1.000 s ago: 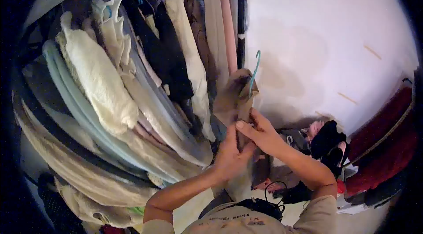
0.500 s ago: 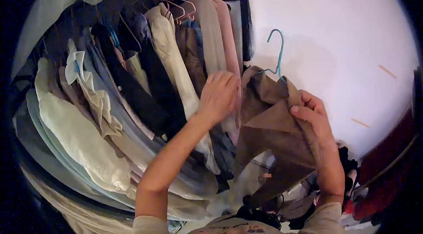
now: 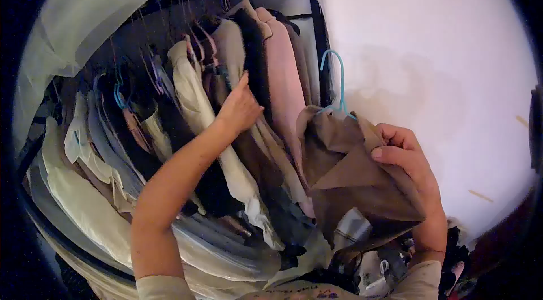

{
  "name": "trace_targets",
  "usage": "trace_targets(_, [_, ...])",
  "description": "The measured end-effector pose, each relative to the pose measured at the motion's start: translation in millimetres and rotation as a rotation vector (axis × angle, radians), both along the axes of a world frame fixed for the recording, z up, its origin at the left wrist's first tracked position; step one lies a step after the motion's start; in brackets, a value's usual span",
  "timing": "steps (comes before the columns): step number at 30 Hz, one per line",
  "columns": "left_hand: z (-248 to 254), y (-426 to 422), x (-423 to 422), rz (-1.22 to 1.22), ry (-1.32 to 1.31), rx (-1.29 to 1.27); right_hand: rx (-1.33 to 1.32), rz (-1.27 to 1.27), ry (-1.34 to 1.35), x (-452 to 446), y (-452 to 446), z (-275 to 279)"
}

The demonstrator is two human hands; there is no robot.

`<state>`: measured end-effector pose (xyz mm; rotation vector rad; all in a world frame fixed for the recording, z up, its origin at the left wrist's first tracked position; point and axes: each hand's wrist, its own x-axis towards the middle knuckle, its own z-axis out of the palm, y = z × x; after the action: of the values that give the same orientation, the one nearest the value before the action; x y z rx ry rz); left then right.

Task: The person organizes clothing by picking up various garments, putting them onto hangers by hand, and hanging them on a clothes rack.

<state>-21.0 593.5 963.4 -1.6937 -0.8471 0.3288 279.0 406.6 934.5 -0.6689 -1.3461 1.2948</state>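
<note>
My right hand grips the upper edge of a brown garment, thumb in front. The garment hangs on a turquoise hanger, whose hook sticks up free against the white wall. Its exact kind is unclear. My left hand is among the hung clothes, against a grey-beige garment, with the index finger stretched upward and the thumb apart. Some of its fingers are partly hidden. Just right of that hand hang a black garment and a pink garment.
Many clothes hang from a dark rail, among them a cream garment and a pale shiny one. A sheer cover drapes over the top left. The white wall is on the right; mixed items lie low down.
My left hand has moved left and slightly up into the row. The clothes there are spread apart, showing a black garment beside the pink one. The brown garment has shifted slightly left and down.
</note>
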Motion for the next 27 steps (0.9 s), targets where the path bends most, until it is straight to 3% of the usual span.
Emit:
trace_targets(3, [3.8, 8.6, -7.5, 0.097, -0.047, -0.117, 0.011, 0.028, 0.009, 8.3, 9.4, 1.6])
trace_targets(7, [18.1, 4.5, -14.9, 0.015, -0.218, -0.137, 0.040, 0.078, 0.003, 21.6, 18.4, 3.3])
trace_targets(8, [19.9, 5.0, -19.6, -0.133, -0.259, -0.090, 0.003, 0.023, 0.035, 20.8, 15.5, 6.2])
trace_targets(11, [24.9, 2.7, -29.2, -0.245, -0.316, 0.003, -0.067, -0.069, 0.101, 15.1, 9.4, 16.2])
trace_targets(14, [19.6, 7.9, -33.8, -0.100, -0.316, 0.211, -0.086, -0.039, 0.108, 14.3, 11.0, 20.5])
trace_targets(17, [35.8, 17.9, -30.3, 0.086, -0.309, 0.064, -0.138, 0.028, 0.104, 7.8, 12.9, 31.2])
trace_targets(23, [28.5, 37.1, -31.2, 0.346, -0.106, -0.036, -0.072, 0.245, -0.004, 0.9, 33.3, 49.6])
trace_targets(26, [29.3, 40.5, -50.2, 0.028, 0.149, 0.188, 0.027, 0.380, -0.118, -3.8, 46.5, 66.2])
trace_targets(27, [27.6, 43.3, -52.7, 0.105, 0.093, 0.146, 0.112, 0.374, -0.219, -10.2, 60.5, 71.6])
